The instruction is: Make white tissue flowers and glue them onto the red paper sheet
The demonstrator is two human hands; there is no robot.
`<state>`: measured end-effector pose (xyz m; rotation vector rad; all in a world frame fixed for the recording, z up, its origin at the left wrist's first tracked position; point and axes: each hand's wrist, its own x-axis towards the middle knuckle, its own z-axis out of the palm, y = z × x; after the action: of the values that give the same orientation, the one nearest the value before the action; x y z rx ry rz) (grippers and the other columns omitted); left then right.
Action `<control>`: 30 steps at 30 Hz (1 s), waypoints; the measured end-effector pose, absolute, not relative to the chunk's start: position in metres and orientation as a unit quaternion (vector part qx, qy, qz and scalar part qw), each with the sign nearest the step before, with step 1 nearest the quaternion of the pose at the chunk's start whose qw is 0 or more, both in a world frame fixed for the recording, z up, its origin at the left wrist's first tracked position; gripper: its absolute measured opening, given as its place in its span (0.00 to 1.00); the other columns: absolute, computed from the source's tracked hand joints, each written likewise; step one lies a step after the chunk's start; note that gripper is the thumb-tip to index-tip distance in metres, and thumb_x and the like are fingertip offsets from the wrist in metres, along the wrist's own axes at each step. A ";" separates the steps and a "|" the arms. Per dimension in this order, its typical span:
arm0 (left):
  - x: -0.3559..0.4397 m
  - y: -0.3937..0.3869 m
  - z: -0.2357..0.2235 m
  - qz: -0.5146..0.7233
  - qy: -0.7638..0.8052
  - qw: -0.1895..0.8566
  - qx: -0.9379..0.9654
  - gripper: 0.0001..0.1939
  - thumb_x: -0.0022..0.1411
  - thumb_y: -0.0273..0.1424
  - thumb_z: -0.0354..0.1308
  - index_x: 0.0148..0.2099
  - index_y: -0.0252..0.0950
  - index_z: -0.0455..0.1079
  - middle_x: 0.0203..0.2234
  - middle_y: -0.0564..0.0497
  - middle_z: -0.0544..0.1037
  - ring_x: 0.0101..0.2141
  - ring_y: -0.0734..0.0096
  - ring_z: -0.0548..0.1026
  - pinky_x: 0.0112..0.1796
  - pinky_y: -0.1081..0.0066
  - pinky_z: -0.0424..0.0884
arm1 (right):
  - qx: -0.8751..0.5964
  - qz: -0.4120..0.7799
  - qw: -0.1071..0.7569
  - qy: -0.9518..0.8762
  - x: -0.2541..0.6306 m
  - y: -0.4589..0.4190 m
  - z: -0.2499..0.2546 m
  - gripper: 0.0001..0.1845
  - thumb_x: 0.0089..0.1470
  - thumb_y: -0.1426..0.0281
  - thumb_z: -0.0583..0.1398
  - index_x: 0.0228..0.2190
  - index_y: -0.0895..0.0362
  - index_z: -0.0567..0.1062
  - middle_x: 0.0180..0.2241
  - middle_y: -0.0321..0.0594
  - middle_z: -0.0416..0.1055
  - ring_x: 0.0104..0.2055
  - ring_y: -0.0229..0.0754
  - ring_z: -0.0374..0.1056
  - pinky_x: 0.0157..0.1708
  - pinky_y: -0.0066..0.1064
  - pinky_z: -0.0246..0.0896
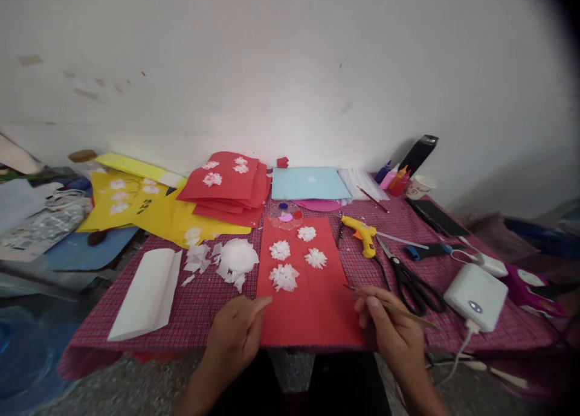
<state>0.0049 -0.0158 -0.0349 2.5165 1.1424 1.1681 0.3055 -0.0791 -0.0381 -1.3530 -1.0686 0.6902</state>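
Note:
A red sheet of paper (317, 310) lies before me, with several crumpled white tissue-paper flowers (284, 277) on its upper part. My left hand (235, 328) rests at the sheet's lower left edge. Its index finger points over the paper, apart from the thumb, and it holds nothing. In my right hand (392, 325) is a thin paintbrush (403, 310), gripped between thumb and fingers. The brush tip is over the sheet's right edge. Just beyond the sheet sits a clear palette with blue, red and pink paint (286, 217).
White tissue pieces (238, 259) and folded white paper (147, 295) lie left. Red cards (222, 189) and yellow sheets (158, 214) are behind. Rightward are a yellow glue gun (362, 232), black scissors (414, 286), a white power box (478, 295) and paint bottles (399, 182).

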 end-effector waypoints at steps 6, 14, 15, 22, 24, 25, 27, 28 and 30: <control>0.004 -0.014 -0.031 0.406 0.392 0.101 0.820 0.19 0.66 0.22 0.49 0.55 0.41 0.70 0.33 0.49 0.80 0.33 0.68 0.78 0.35 0.71 0.74 | -0.609 0.287 0.567 -0.474 0.304 -0.073 -0.039 0.10 0.61 0.61 0.60 0.43 0.50 0.77 0.29 0.40 0.75 0.25 0.43 0.69 0.26 0.36 0.66; 0.004 -0.012 -0.033 0.392 0.406 0.115 0.817 0.19 0.65 0.22 0.50 0.56 0.41 0.69 0.35 0.48 0.79 0.36 0.66 0.77 0.38 0.69 0.74 | -0.624 0.262 0.535 -0.506 0.304 -0.079 -0.051 0.11 0.58 0.63 0.62 0.43 0.48 0.78 0.30 0.40 0.77 0.26 0.45 0.71 0.28 0.36 0.68; 0.004 -0.012 -0.033 0.390 0.408 0.118 0.817 0.19 0.65 0.21 0.50 0.56 0.41 0.69 0.35 0.48 0.78 0.36 0.66 0.77 0.38 0.69 0.74 | -0.626 0.257 0.530 -0.512 0.304 -0.079 -0.052 0.11 0.58 0.63 0.62 0.43 0.48 0.78 0.31 0.40 0.77 0.27 0.46 0.72 0.29 0.37 0.68; 0.004 -0.018 -0.019 0.438 0.385 0.189 0.790 0.11 0.66 0.21 0.47 0.37 0.39 0.68 0.32 0.50 0.75 0.35 0.68 0.75 0.37 0.69 0.73 | -0.625 0.231 0.522 -0.532 0.305 -0.076 -0.052 0.11 0.58 0.63 0.63 0.42 0.49 0.79 0.31 0.40 0.78 0.29 0.46 0.74 0.28 0.34 0.69; 0.005 -0.008 0.000 0.445 0.377 0.203 0.787 0.11 0.67 0.21 0.47 0.36 0.39 0.67 0.32 0.51 0.76 0.36 0.69 0.75 0.37 0.70 0.72 | -0.622 0.229 0.513 -0.545 0.305 -0.076 -0.050 0.10 0.59 0.62 0.62 0.42 0.50 0.79 0.31 0.40 0.78 0.30 0.45 0.74 0.29 0.33 0.70; 0.006 0.001 0.011 0.434 0.375 0.193 0.796 0.10 0.67 0.22 0.48 0.37 0.39 0.68 0.33 0.51 0.77 0.36 0.69 0.76 0.38 0.71 0.72 | -0.622 0.231 0.506 -0.552 0.305 -0.075 -0.049 0.10 0.60 0.62 0.61 0.42 0.51 0.78 0.31 0.40 0.78 0.30 0.44 0.74 0.29 0.32 0.70; 0.013 0.031 0.032 0.395 0.374 0.147 0.826 0.08 0.67 0.23 0.50 0.40 0.38 0.70 0.34 0.51 0.78 0.37 0.70 0.76 0.40 0.70 0.71 | -0.620 0.234 0.495 -0.562 0.305 -0.075 -0.048 0.11 0.62 0.62 0.59 0.43 0.53 0.77 0.31 0.40 0.77 0.30 0.43 0.74 0.30 0.31 0.69; 0.018 0.050 0.041 0.368 0.373 0.124 0.843 0.08 0.67 0.24 0.51 0.40 0.38 0.71 0.34 0.50 0.78 0.37 0.69 0.75 0.40 0.70 0.70 | -0.619 0.234 0.493 -0.565 0.305 -0.075 -0.048 0.12 0.63 0.62 0.58 0.43 0.54 0.77 0.31 0.40 0.77 0.31 0.42 0.74 0.30 0.30 0.69; 0.033 0.091 0.049 0.289 0.369 0.072 0.880 0.07 0.67 0.27 0.53 0.39 0.36 0.72 0.32 0.50 0.77 0.35 0.68 0.75 0.38 0.70 0.69 | -0.617 0.234 0.491 -0.568 0.306 -0.074 -0.049 0.12 0.64 0.62 0.57 0.44 0.54 0.76 0.32 0.40 0.77 0.31 0.42 0.74 0.31 0.30 0.69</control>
<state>0.0326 0.0912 0.0491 2.6460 1.1084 0.8686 0.3056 -0.0744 -0.0486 -1.4991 -1.3803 0.5673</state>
